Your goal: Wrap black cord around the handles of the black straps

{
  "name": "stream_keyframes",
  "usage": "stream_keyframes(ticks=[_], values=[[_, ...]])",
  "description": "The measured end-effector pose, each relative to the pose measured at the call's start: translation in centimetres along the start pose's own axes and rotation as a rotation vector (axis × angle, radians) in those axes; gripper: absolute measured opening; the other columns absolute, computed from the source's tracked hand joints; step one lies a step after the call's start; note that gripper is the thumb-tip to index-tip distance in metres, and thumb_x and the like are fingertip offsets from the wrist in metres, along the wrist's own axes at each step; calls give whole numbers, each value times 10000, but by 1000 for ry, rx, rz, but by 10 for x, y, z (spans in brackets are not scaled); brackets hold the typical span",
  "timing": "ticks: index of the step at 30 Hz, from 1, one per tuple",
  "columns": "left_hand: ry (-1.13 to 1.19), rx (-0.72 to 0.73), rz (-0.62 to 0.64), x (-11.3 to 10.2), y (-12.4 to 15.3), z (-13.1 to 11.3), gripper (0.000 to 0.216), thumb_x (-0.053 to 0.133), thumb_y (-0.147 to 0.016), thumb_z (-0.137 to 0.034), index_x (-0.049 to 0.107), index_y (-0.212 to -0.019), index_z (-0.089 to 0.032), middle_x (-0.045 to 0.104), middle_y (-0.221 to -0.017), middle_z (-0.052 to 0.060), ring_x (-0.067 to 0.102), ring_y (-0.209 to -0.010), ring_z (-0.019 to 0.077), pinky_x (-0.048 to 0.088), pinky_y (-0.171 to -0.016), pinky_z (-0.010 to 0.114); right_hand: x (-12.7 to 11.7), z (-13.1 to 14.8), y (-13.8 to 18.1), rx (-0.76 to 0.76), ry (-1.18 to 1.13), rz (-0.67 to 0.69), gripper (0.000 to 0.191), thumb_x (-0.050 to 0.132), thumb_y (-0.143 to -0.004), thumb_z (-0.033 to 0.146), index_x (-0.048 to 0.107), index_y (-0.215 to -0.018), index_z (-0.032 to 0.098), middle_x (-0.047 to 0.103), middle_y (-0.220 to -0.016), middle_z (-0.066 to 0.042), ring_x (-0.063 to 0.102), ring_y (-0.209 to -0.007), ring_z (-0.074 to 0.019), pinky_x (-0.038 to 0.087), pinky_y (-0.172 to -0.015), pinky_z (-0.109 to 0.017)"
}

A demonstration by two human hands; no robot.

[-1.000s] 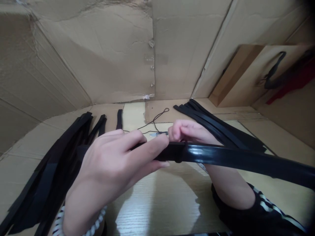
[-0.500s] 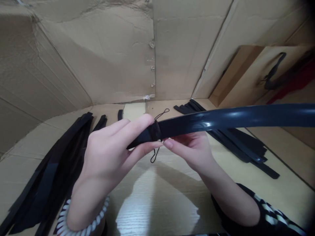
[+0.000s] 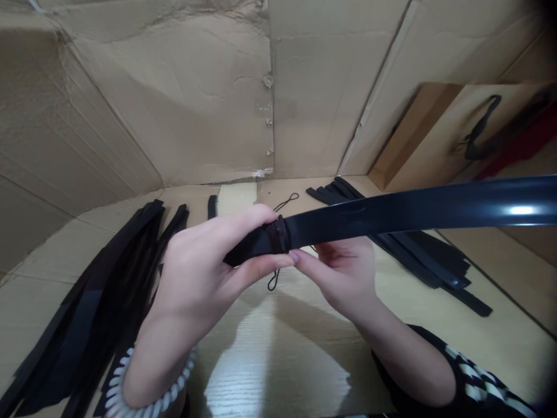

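A long, glossy black strap [image 3: 404,212] runs from my hands out past the right edge of the head view. My left hand [image 3: 209,255] grips its left end, fingers over the top and thumb along the lower edge. A dark brown, gathered band [image 3: 278,235] wraps round the strap at my left fingertips. Thin black cord loops [image 3: 287,201] stick out above and below the band. From underneath, my right hand [image 3: 343,270] pinches the strap just right of the band, its thumb touching my left thumb. The right fingers are partly hidden behind the strap.
Several black strips [image 3: 96,290] lie in a pile on the left of the wooden table [image 3: 278,354]. More black strips [image 3: 418,255] lie on the right. Cardboard walls [image 3: 209,98] enclose the back and sides. A brown paper bag [image 3: 439,133] leans at the right.
The gathered band shows a little wider at my left fingertips. The strap's right part has tilted, and its shine has moved right. Both hands keep their grip, shifted slightly.
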State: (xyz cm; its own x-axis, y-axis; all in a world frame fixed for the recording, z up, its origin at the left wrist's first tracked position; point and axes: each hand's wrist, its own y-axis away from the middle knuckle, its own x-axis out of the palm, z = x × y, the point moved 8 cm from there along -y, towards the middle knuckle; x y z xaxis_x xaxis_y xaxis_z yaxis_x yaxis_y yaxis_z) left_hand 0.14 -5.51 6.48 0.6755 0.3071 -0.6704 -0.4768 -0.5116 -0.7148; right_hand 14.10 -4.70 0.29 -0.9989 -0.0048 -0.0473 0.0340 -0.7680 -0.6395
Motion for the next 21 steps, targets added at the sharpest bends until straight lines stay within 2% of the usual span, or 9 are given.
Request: stream_keyframes(ticks=[4, 7, 9, 11, 13, 15, 19, 21], values=[[56, -6, 1, 3, -1, 1, 340, 642, -862, -489, 629, -1026, -191, 733, -863, -7, 658, -662, 98, 521, -630, 181, -8, 3, -7, -17, 40, -3, 174, 749, -775, 130, 684, -858, 268, 676, -817, 21, 629, -829, -158, 513, -875, -334], [153, -9, 38, 7, -1, 1, 331, 688, -843, -454, 630, -1032, -189, 725, -840, -28, 640, -649, 80, 506, -617, 157, -16, 11, -11, -64, 49, -13, 433, 808, -712, 191, 633, -1090, 308, 627, -1059, -8, 606, -992, -190, 521, -928, -368], [227, -16, 79, 11, -1, 0, 312, 705, -841, -423, 634, -1034, -189, 735, -872, -24, 659, -682, 83, 520, -656, 153, -15, 14, -13, -73, 1, 50, 536, 758, -769, 245, 562, -1258, 347, 554, -1259, -30, 562, -1146, -222, 525, -965, -400], [278, -21, 103, 13, 0, -1, 295, 715, -838, -400, 642, -1023, -182, 749, -904, -9, 682, -711, 94, 537, -694, 160, -13, 15, -13, -79, -19, 111, 498, 671, -852, 256, 549, -1316, 389, 506, -1355, -23, 512, -1247, -231, 512, -1016, -421], [311, -16, 104, 15, 0, -3, 291, 729, -828, -385, 649, -1016, -177, 757, -912, 1, 696, -716, 103, 550, -696, 168, -14, 17, -14, -112, 10, 124, 401, 638, -885, 227, 632, -1237, 419, 524, -1326, -2, 507, -1254, -216, 484, -1063, -420], [342, 2, 97, 15, -1, -6, 302, 739, -819, -375, 651, -1034, -181, 762, -927, 3, 707, -729, 108, 558, -682, 170, -15, 16, -15, -125, 25, 143, 376, 630, -892, 172, 690, -1143, 445, 551, -1274, 14, 545, -1201, -190, 495, -1041, -394], [391, 21, 108, 16, -2, -10, 329, 749, -812, -348, 648, -1082, -191, 767, -1024, 6, 730, -832, 113, 575, -738, 164, -18, 15, -19, -140, 59, 210, 386, 665, -865, 128, 719, -1101, 430, 576, -1167, 1, 618, -1010, -146, 556, -799, -291], [409, 14, 114, 16, -3, -10, 336, 765, -794, -348, 658, -1065, -182, 773, -1028, 10, 735, -849, 112, 577, -755, 157, -21, 20, -20, -192, 113, 226, 338, 670, -867, 149, 731, -1094, 391, 596, -1109, -9, 611, -989, -143, 536, -776, -283]])
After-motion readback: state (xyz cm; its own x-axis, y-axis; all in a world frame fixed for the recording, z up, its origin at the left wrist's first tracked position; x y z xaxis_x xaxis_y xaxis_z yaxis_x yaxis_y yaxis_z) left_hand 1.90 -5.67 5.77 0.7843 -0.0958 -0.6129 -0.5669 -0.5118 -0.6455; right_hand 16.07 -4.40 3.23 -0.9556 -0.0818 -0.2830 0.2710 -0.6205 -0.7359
